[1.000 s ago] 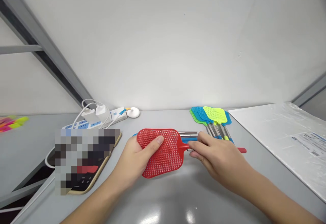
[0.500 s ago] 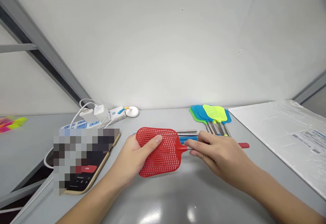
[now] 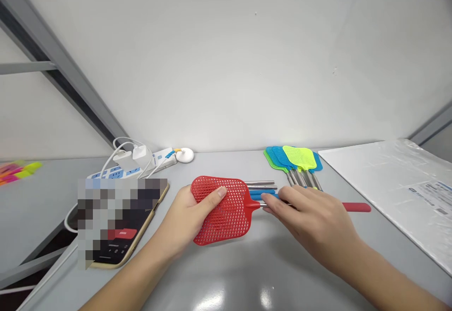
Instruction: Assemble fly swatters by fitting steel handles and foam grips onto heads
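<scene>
A red fly swatter (image 3: 226,216) lies level across the middle of the view, above the grey table. My left hand (image 3: 192,216) is closed on its mesh head, thumb flat on the front; the other fingers are mostly hidden behind it. Around the thin metal rod just right of the head, my right hand (image 3: 314,214) is closed, with thumb and forefinger near the neck. The swatter's red handle (image 3: 356,207) sticks out beyond that hand. Behind the swatter lie metal rods (image 3: 261,183) and blue handles (image 3: 261,194), partly covered.
Several blue, green and yellow fly swatters (image 3: 300,158) lie stacked at the back. A white wrapped package (image 3: 381,184) rests at the right. On the left are a phone (image 3: 141,221), a power strip (image 3: 116,173) with plugs and cables, and a white round object (image 3: 185,155).
The red handle now reaches farther right while the swatter's head has hardly moved, so the swatter looks longer. My right hand has shifted slightly right along the rod.
</scene>
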Demonstrator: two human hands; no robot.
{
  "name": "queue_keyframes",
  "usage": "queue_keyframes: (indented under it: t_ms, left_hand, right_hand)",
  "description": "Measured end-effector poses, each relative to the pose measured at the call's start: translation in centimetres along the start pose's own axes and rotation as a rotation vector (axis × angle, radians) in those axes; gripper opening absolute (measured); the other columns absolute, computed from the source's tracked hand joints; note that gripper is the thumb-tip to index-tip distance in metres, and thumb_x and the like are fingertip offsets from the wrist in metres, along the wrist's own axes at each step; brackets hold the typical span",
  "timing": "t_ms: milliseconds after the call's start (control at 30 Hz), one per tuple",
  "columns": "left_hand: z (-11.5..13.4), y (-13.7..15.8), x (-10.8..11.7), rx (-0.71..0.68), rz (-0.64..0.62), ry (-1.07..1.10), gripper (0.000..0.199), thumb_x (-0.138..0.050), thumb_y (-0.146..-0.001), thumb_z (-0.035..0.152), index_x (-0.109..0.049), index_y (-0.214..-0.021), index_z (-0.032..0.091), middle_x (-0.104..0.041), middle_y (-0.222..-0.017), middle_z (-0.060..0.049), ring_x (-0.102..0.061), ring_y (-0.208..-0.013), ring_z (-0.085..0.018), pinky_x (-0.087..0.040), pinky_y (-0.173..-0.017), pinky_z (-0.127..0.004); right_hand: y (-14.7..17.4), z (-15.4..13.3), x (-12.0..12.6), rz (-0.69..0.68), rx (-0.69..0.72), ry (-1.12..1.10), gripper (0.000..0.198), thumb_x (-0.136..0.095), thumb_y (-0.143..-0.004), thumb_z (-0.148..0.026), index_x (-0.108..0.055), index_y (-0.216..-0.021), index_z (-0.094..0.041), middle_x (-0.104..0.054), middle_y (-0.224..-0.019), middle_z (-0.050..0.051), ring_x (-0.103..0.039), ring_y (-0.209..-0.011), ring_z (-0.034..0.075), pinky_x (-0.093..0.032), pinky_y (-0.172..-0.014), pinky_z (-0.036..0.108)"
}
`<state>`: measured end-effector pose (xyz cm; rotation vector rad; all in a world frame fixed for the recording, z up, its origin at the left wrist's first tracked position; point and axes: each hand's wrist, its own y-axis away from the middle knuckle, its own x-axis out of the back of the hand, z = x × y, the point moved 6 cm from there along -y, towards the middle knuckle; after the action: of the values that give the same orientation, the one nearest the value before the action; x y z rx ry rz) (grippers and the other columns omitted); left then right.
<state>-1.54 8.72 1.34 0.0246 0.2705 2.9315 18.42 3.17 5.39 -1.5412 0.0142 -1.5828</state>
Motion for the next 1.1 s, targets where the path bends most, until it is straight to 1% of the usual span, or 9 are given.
queue_keyframes:
  t_ms: [167, 300, 433, 567, 667, 800, 900, 967, 1100]
  left_hand:
    - [-0.5, -0.1, -0.3, 0.015, -0.035, 0.056, 0.028, -0.069, -0.083, 0.045, -0.071, -0.088, 0.017, -0.076, -0.083, -0.005, -0.071, -0.075, -0.021, -0.057, -0.067, -0.03]
    - [-0.4, -0.1, -0.5, -0.007, -0.04, 0.041, 0.025, -0.069, -0.083, 0.044, -0.07, -0.084, 0.019, -0.075, -0.079, -0.002, -0.07, -0.072, -0.019, -0.057, -0.066, -0.028]
    - [-0.4, 0.1, -0.6, -0.028, -0.028, -0.028, 0.027, -0.068, -0.083, 0.046, -0.07, -0.085, 0.019, -0.074, -0.081, -0.003, -0.068, -0.071, -0.019, -0.056, -0.065, -0.028]
    - [-0.6, 0.4, -1.1, -0.02, -0.04, -0.085, 0.031, -0.066, -0.084, 0.047, -0.071, -0.09, 0.018, -0.075, -0.086, -0.006, -0.068, -0.072, -0.019, -0.056, -0.066, -0.029]
    - [-0.2, 0.5, -1.2, -0.041, -0.056, -0.103, 0.03, -0.065, -0.085, 0.047, -0.071, -0.09, 0.018, -0.074, -0.085, -0.005, -0.068, -0.072, -0.018, -0.055, -0.066, -0.027]
    - [0.6, 0.2, -0.3, -0.072, -0.044, -0.064, 0.027, -0.067, -0.084, 0.044, -0.07, -0.086, 0.018, -0.074, -0.079, -0.003, -0.069, -0.071, -0.018, -0.056, -0.064, -0.025]
    - [0.6, -0.2, 0.7, -0.055, -0.006, -0.014, 0.026, -0.07, -0.082, 0.044, -0.071, -0.085, 0.018, -0.074, -0.078, -0.004, -0.07, -0.07, -0.019, -0.057, -0.062, -0.026]
    - [0.5, -0.5, 1.0, -0.046, 0.012, 0.007, 0.027, -0.071, -0.08, 0.044, -0.071, -0.086, 0.017, -0.075, -0.08, -0.005, -0.071, -0.071, -0.021, -0.057, -0.062, -0.027]
    - [0.2, -0.5, 1.1, -0.056, 0.042, 0.017, 0.027, -0.072, -0.08, 0.044, -0.072, -0.086, 0.018, -0.075, -0.08, -0.005, -0.071, -0.07, -0.022, -0.059, -0.062, -0.03]
  right_hand:
    - [0.2, -0.5, -0.1, -0.035, 0.053, 0.01, 0.03, -0.04, -0.091, -0.007, -0.063, -0.109, -0.017, -0.057, -0.072, 0.002, -0.045, -0.062, 0.015, -0.025, -0.056, 0.032]
    - [0.3, -0.7, -0.5, -0.096, 0.061, -0.005, 0.029, -0.039, -0.091, -0.005, -0.063, -0.102, -0.016, -0.057, -0.073, 0.002, -0.045, -0.06, 0.015, -0.023, -0.053, 0.033]
    - [0.4, -0.7, -1.3, -0.16, 0.01, -0.074, 0.02, -0.043, -0.097, -0.017, -0.059, -0.086, -0.02, -0.053, -0.069, 0.0, -0.044, -0.055, 0.013, -0.018, -0.05, 0.033]
    - [0.7, -1.0, -1.8, -0.204, -0.028, -0.138, 0.026, -0.04, -0.101, -0.026, -0.058, -0.083, -0.02, -0.053, -0.068, -0.001, -0.046, -0.053, 0.012, -0.017, -0.047, 0.033]
    - [0.6, -0.9, -1.6, -0.207, -0.059, -0.159, 0.027, -0.039, -0.102, -0.033, -0.061, -0.094, -0.021, -0.057, -0.07, -0.001, -0.051, -0.053, 0.013, -0.021, -0.046, 0.031]
    - [0.2, 0.5, -0.5, -0.155, -0.1, -0.187, 0.039, -0.039, -0.1, -0.044, -0.058, -0.12, -0.016, -0.066, -0.084, 0.006, -0.062, -0.069, 0.018, -0.038, -0.056, 0.03]
    - [0.2, 2.1, -0.4, -0.177, -0.117, -0.206, 0.028, -0.043, -0.1, -0.038, -0.061, -0.109, -0.019, -0.066, -0.082, 0.005, -0.061, -0.07, 0.018, -0.038, -0.059, 0.03]
    - [0.3, 2.6, -0.4, -0.183, -0.09, -0.211, 0.022, -0.043, -0.1, -0.03, -0.062, -0.099, -0.02, -0.062, -0.074, 0.001, -0.056, -0.061, 0.015, -0.033, -0.054, 0.029]
    - [0.4, 2.5, -0.3, -0.129, -0.036, -0.21, 0.023, -0.041, -0.099, -0.023, -0.061, -0.088, -0.02, -0.054, -0.065, -0.002, -0.047, -0.052, 0.013, -0.023, -0.049, 0.03]
